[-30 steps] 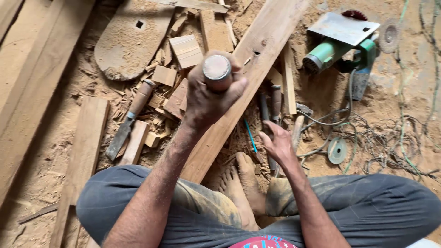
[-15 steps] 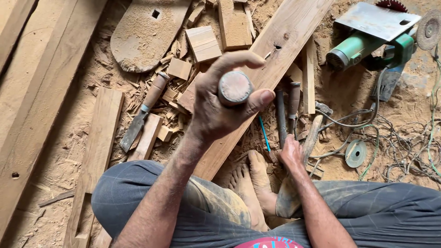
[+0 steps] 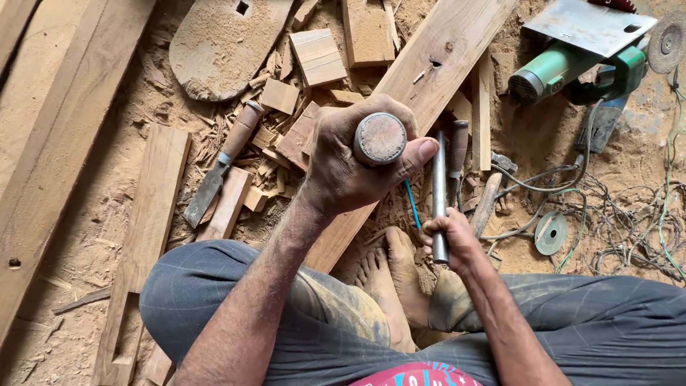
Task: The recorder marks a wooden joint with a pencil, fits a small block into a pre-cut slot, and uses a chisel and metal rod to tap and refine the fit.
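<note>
Now, left hand [image 3: 343, 168] fisted around the raised wooden mallet handle [image 3: 380, 138] and right hand [image 3: 451, 239] wrapped around the steel chisel [image 3: 439, 193] beside the plank [image 3: 429, 78], keep that chisel steady, probably.

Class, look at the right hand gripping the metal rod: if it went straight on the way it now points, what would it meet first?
Probably the long wooden plank, since the right hand and its grey metal rod point up-frame towards it; depth is unclear.

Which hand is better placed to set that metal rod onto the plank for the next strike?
Right. The right hand grips the metal rod beside the plank; the left hand holds the round-ended tool raised.
</note>
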